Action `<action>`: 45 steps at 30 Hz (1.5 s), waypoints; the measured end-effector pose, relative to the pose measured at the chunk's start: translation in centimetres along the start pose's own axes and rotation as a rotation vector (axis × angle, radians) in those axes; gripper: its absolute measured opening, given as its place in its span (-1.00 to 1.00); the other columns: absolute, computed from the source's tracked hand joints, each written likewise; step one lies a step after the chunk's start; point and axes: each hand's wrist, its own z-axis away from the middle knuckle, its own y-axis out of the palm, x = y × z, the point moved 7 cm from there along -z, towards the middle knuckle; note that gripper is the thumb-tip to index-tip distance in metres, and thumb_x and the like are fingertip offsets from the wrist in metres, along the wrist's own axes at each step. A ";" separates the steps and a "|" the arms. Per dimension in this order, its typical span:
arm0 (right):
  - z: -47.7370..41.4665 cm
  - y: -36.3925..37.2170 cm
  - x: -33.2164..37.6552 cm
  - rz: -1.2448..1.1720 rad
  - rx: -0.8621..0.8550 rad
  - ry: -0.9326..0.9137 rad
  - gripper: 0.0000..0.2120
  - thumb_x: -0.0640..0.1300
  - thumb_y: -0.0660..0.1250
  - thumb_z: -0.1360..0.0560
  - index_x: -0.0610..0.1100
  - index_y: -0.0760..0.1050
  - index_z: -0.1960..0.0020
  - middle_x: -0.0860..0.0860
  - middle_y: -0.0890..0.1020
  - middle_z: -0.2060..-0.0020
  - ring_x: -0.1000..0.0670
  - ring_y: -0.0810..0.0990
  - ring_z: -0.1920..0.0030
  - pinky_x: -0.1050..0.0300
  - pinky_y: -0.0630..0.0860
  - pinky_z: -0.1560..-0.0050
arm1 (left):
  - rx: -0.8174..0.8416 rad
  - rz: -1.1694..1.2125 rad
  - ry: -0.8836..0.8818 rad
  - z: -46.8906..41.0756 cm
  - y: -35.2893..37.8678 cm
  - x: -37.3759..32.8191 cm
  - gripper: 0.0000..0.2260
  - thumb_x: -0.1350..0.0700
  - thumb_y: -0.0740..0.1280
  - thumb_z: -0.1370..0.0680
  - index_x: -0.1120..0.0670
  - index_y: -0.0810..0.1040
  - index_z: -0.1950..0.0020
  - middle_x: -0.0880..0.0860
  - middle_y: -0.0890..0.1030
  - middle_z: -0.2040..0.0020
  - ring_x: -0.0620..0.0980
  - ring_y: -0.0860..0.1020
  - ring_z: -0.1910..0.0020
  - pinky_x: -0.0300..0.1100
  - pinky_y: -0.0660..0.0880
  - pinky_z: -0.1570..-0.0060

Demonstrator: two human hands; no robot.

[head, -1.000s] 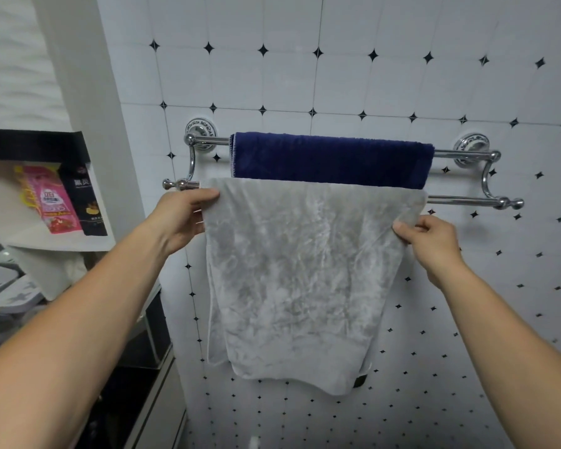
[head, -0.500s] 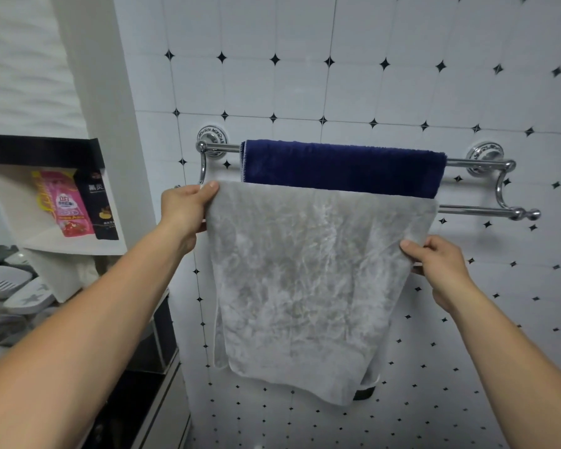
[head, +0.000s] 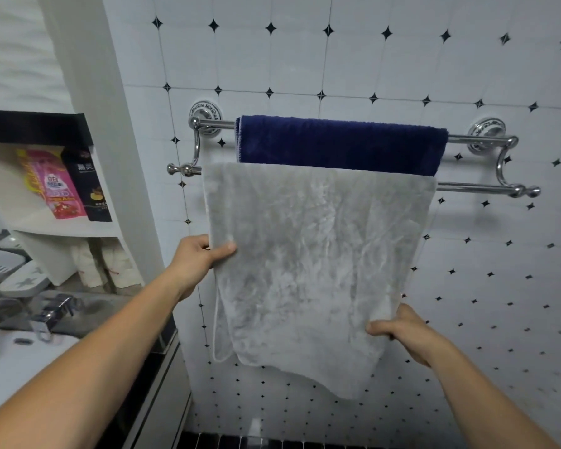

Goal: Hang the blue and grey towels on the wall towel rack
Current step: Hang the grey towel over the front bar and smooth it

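Towels are both up on the wall towel rack (head: 476,189) right now. Blue towel (head: 340,144) is draped over the rack's upper bar, the one closest to the tiled wall (head: 337,59), folded neatly so its lower edge disappears behind the grey one. Grey towel (head: 311,264) hangs over the rack's lower, front bar, dropping well below the rack in a long crumpled sheet, with a second layer peeking out behind its left edge.

Left hand (head: 198,257) is below the rack's left end, thumb pressed on the front of the grey towel's left edge and fingers tucked behind it, a firm pinch on the cloth. Right hand (head: 402,332) sits lower still, far beneath the rack's right half, thumb across the front of the grey towel's right edge near the bottom, fingers curled behind, clamped on the fabric too. Both forearms reach up from the bottom of the view toward the rack.

Left of the rack, past a white pillar (head: 110,124), a shelf (head: 62,228) carries a pink packet (head: 55,186) and a black packet (head: 88,186) standing side by side. Lower down from that, further left of the rack, a chrome tap (head: 52,312) over a white basin (head: 13,361).
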 end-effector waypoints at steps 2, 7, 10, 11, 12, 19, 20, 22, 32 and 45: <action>0.3 -0.1 -1.7 -0.026 -0.036 0.036 -0.71 -0.38 0.46 -0.40 -0.25 0.61 -0.11 -0.11 0.74 0.04 -0.12 0.71 0.01 0.04 0.60 0.03 | -0.044 0.047 0.034 -0.5 -0.9 -0.5 -0.98 0.22 0.42 -0.50 0.17 0.64 0.11 -0.03 0.71 0.30 -0.03 0.66 0.27 -0.24 0.60 0.23; 0.8 -1.8 -2.2 -0.081 -0.148 0.016 -0.84 -0.26 0.46 -0.45 -0.29 0.65 -0.01 -0.17 0.74 0.08 -0.12 0.73 0.10 0.10 0.64 0.16 | -0.067 0.072 0.120 -1.8 -1.8 -3.6 -0.91 0.24 0.31 -0.58 0.13 0.60 0.07 -0.07 0.70 0.31 -0.12 0.66 0.31 -0.24 0.61 0.26; 0.9 -1.9 -1.9 -0.099 -0.164 -0.013 -0.84 -0.21 0.46 -0.46 -0.26 0.65 -0.01 -0.12 0.75 0.12 -0.04 0.73 0.16 0.23 0.60 0.26 | -0.093 0.110 0.142 -2.1 -1.5 -4.6 -0.89 0.19 0.30 -0.60 0.09 0.60 0.09 -0.08 0.70 0.30 -0.12 0.66 0.28 -0.22 0.61 0.25; 1.0 -1.9 -1.9 -0.104 -0.170 -0.019 -0.83 -0.19 0.46 -0.46 -0.23 0.65 -0.02 -0.08 0.75 0.13 -0.01 0.73 0.17 0.23 0.58 0.25 | -0.101 0.132 0.142 -2.1 -1.4 -4.7 -0.90 0.18 0.31 -0.59 0.09 0.60 0.09 -0.08 0.70 0.29 -0.11 0.66 0.27 -0.22 0.60 0.25; 0.9 -1.7 -2.1 -0.112 -0.174 -0.024 -0.81 -0.18 0.47 -0.46 -0.20 0.65 -0.05 -0.04 0.75 0.12 0.01 0.73 0.16 0.20 0.58 0.21 | -0.100 0.145 0.139 -2.1 -1.3 -4.7 -0.91 0.16 0.33 -0.58 0.08 0.61 0.09 -0.07 0.70 0.27 -0.10 0.66 0.25 -0.22 0.60 0.24; 0.1 -1.2 3.3 -0.319 -0.211 -0.190 -0.76 -0.07 0.49 -0.39 -0.09 0.44 0.14 0.10 0.64 0.33 0.11 0.66 0.27 0.21 0.53 0.21 | -0.080 0.271 0.117 -2.1 -0.2 -5.5 -0.93 0.11 0.40 -0.52 0.07 0.64 0.13 -0.03 0.71 0.21 -0.05 0.65 0.21 -0.20 0.57 0.20; -0.1 -1.7 5.3 -0.361 -0.249 -0.244 -0.72 -0.02 0.50 -0.33 -0.11 0.45 0.13 0.11 0.65 0.34 0.14 0.66 0.30 0.26 0.53 0.28 | -0.113 0.298 0.110 -2.3 -0.4 -5.9 -0.92 0.09 0.41 -0.51 0.07 0.64 0.15 -0.04 0.71 0.20 -0.06 0.65 0.22 -0.20 0.56 0.18; -0.4 -2.8 9.0 -0.419 -0.330 -0.336 -0.71 -0.03 0.49 -0.40 -0.16 0.52 0.00 0.06 0.71 0.21 0.08 0.70 0.20 0.24 0.58 0.27 | -0.231 0.258 0.131 -2.6 -1.2 -6.4 -0.85 0.07 0.43 -0.50 0.09 0.58 0.23 -0.07 0.65 0.26 -0.08 0.58 0.27 -0.17 0.48 0.20; -0.5 -4.5 12.8 -0.532 -0.417 -0.377 -0.74 -0.11 0.40 -0.53 -0.25 0.60 -0.13 -0.15 0.71 -0.04 -0.15 0.69 -0.08 -0.12 0.58 -0.17 | -0.540 -0.346 0.318 -4.3 -4.6 -14.2 -0.83 -0.14 0.41 -0.36 -0.07 0.58 0.32 -0.15 0.57 0.38 0.02 0.52 0.29 -0.08 0.48 0.19; -0.7 -4.1 9.0 -0.510 -0.374 -0.319 -0.84 -0.25 0.32 -0.55 -0.36 0.58 -0.01 -0.15 0.69 0.16 -0.13 0.64 0.13 0.16 0.61 0.25 | -0.424 -0.096 0.210 -0.9 -0.9 -4.7 -0.77 0.04 0.38 -0.51 0.05 0.43 -0.10 -0.03 0.56 0.03 -0.06 0.54 0.07 -0.15 0.49 0.02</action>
